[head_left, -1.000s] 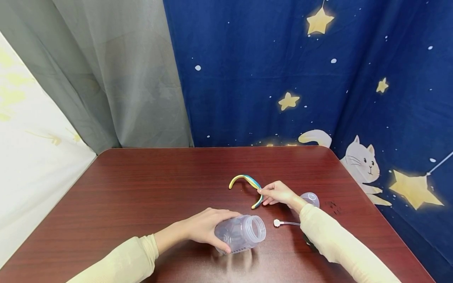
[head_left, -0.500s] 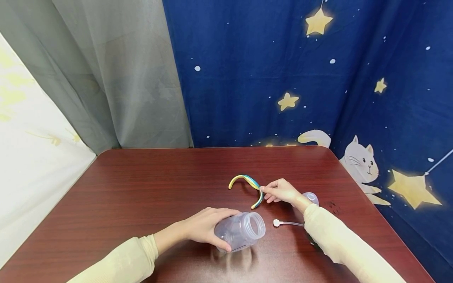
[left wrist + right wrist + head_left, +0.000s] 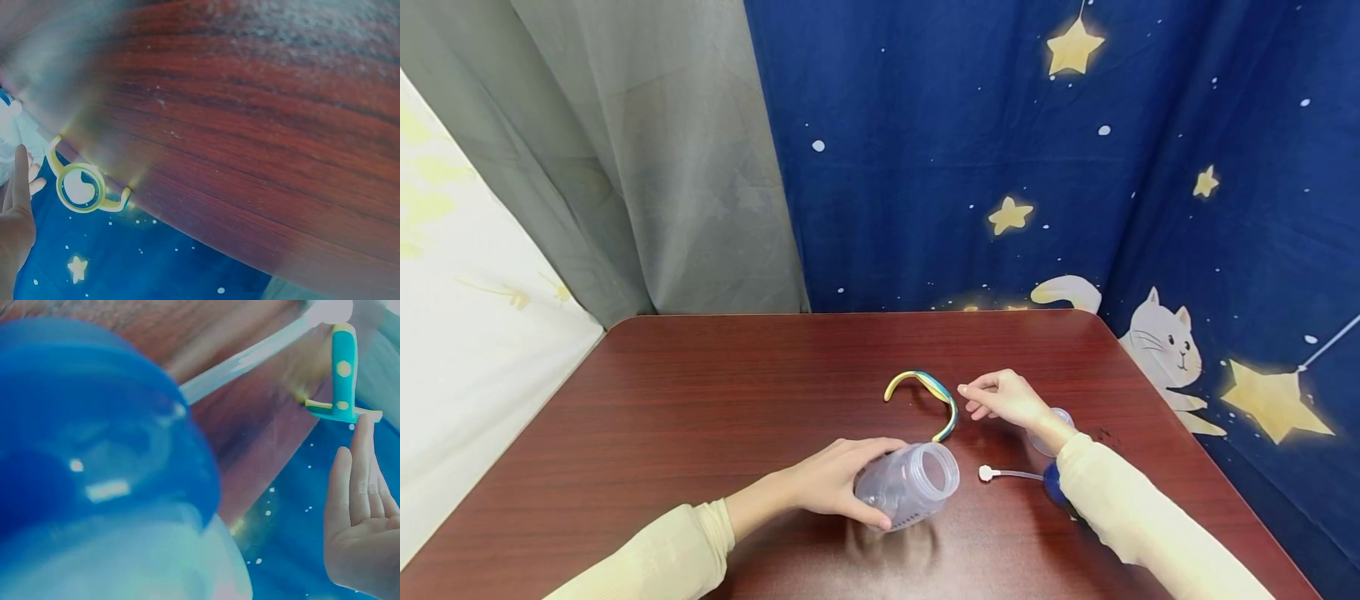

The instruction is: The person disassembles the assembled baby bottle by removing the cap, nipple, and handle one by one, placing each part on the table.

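Note:
My left hand [image 3: 835, 479] grips a clear baby bottle [image 3: 891, 487], tilted with its uncapped threaded mouth facing right. A yellow-and-blue bottle handle [image 3: 936, 386] stands beyond it on the table; the left wrist view shows the ring of this handle [image 3: 100, 203] with two curved grips. Just right of the handle, apart from it, my right hand [image 3: 1011, 400] holds nothing, its fingers fairly straight. Under my right forearm lie a blue bottle lid [image 3: 1054, 483], partly hidden by the sleeve, and its straw [image 3: 1018, 474] with a white weighted end [image 3: 987, 472].
A clear dome cap [image 3: 1045, 442] sits behind the blue lid, partly covered by my right wrist. The dark red wooden table [image 3: 737, 375] ends at a grey curtain [image 3: 700, 167] and a blue starry curtain [image 3: 925, 167].
My right hand has let go of the bottle handle and drawn back to the right. The bottle mouth has tipped slightly upward in my left hand. More of the blue lid shows.

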`<state>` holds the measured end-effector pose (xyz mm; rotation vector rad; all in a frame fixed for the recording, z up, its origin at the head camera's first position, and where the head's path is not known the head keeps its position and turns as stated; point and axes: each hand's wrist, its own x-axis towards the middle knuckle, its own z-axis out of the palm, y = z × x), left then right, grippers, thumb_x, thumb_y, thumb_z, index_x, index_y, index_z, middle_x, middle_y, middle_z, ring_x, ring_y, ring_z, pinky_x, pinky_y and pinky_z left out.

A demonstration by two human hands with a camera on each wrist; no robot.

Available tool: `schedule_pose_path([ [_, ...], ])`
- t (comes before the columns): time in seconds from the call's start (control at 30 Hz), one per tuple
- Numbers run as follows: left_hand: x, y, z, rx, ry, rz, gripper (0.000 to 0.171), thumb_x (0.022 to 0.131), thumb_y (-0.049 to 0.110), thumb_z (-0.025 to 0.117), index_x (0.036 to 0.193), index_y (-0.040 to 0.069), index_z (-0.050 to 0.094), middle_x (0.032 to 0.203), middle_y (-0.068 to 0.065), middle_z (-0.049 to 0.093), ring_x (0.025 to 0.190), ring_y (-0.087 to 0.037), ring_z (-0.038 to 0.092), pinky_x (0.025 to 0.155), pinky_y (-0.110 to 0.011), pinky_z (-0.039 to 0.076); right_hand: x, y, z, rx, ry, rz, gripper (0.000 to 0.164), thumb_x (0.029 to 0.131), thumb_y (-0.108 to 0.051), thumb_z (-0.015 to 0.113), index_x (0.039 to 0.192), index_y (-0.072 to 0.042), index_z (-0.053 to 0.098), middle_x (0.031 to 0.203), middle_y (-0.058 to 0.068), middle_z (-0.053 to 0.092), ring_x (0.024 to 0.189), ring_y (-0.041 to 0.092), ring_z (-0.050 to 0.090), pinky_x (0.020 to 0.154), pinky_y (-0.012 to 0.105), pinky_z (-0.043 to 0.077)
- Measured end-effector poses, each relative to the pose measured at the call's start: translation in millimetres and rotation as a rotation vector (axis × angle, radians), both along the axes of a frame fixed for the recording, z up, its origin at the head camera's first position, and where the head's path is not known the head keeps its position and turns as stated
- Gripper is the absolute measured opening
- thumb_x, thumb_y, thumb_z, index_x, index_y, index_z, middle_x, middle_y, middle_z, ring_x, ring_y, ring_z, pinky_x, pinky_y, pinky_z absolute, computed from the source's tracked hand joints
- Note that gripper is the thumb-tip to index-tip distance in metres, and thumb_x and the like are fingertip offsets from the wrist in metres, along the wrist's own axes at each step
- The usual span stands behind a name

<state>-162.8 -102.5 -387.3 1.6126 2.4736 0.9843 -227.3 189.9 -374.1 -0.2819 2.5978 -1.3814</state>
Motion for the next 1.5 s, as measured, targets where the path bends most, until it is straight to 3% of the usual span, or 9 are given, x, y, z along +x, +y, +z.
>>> schedule_pose_path([
  [0.37, 0.1, 1, 0.8, 0.027, 0.021, 0.010, 0.075, 0.070, 0.047, 0.074, 0.130, 0.016, 0.040, 0.110, 0.006, 0.056, 0.092, -0.001, 0.054, 0.076, -0.017, 0.044, 7.7, 0, 12.9, -0.027, 0.065, 0.037, 0.033, 0.087, -0.025, 0.062, 0.102, 0.004, 0.065, 0.080, 0.018, 0.066, 0.066, 0.019, 0.066, 0.069, 0.044, 0.050],
  [0.6, 0.2, 0, -1.1, 0.045, 0.049, 0.020, 0.077, 0.070, 0.048, 0.074, 0.130, 0.016, 0.039, 0.109, 0.006, 0.056, 0.092, -0.002, 0.054, 0.075, -0.022, 0.046, 13.3, 1, 21.3, -0.035, 0.095, 0.040, 0.033, 0.087, -0.027, 0.062, 0.101, 0.003, 0.066, 0.078, 0.013, 0.067, 0.071, 0.027, 0.066, 0.070, 0.045, 0.050],
  [0.83, 1.0, 0, -0.7, 0.063, 0.008, 0.014, 0.075, 0.070, 0.045, 0.075, 0.130, 0.017, 0.039, 0.110, 0.006, 0.056, 0.092, -0.003, 0.055, 0.075, -0.015, 0.044, 21.5, 0, 30.3, -0.025, 0.156, 0.047, 0.031, 0.086, -0.029, 0.063, 0.099, -0.001, 0.067, 0.076, 0.006, 0.067, 0.070, 0.024, 0.066, 0.073, 0.041, 0.050],
  [1.0, 2.0, 1, 0.2, 0.084, -0.041, 0.002, 0.074, 0.071, 0.041, 0.076, 0.129, 0.017, 0.039, 0.110, 0.005, 0.056, 0.093, -0.004, 0.056, 0.075, -0.015, 0.045, 26.6, 2, 34.0, 0.024, 0.220, 0.045, 0.030, 0.086, -0.031, 0.063, 0.097, -0.003, 0.068, 0.074, 0.001, 0.067, 0.066, 0.012, 0.065, 0.073, 0.034, 0.047],
  [1.2, 4.2, 2, 2.3, 0.095, -0.113, 0.002, 0.074, 0.070, 0.037, 0.078, 0.128, 0.015, 0.038, 0.111, 0.003, 0.055, 0.096, -0.005, 0.056, 0.077, -0.018, 0.045, 31.8, 3, 37.6, 0.039, 0.256, 0.041, 0.028, 0.086, -0.031, 0.063, 0.096, -0.005, 0.068, 0.074, -0.001, 0.067, 0.065, 0.010, 0.064, 0.070, 0.031, 0.046],
  [1.5, 5.2, 4, 3.0, 0.094, -0.113, 0.020, 0.077, 0.069, 0.036, 0.078, 0.129, 0.013, 0.037, 0.113, 0.002, 0.055, 0.098, -0.006, 0.056, 0.079, -0.019, 0.045, 40.1, 3, 41.4, 0.017, 0.297, 0.039, 0.021, 0.085, -0.026, 0.065, 0.095, -0.008, 0.068, 0.081, 0.001, 0.068, 0.066, 0.010, 0.064, 0.067, 0.026, 0.050],
])
